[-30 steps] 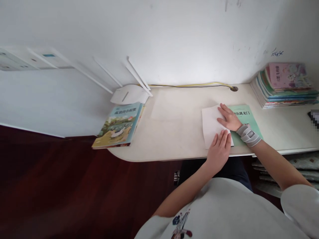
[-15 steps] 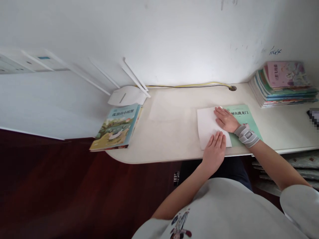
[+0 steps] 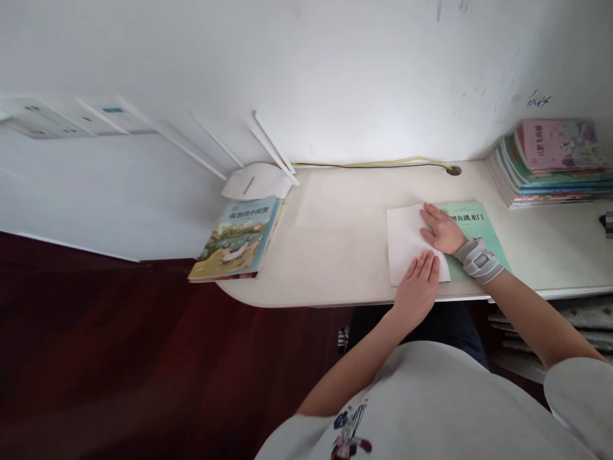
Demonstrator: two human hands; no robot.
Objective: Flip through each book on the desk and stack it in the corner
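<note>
Resting both hands (image 3: 416, 292) (image 3: 445, 235) flat on white paper (image 3: 403, 239)

On your left, the blue book (image 3: 236, 243) reads 孤独的小螃蟹; near right, the green book (image 3: 479, 230) shows 鱼跳龙门; far right, the pink book (image 3: 559, 144) reads 只想飞的猫.

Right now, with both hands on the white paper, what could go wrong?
The paper might crease or slip, since the left hand and right hand both lie on it.
The books at the far left could fall if bumped, because their near corner sticks out past the table edge, over the floor.
</note>
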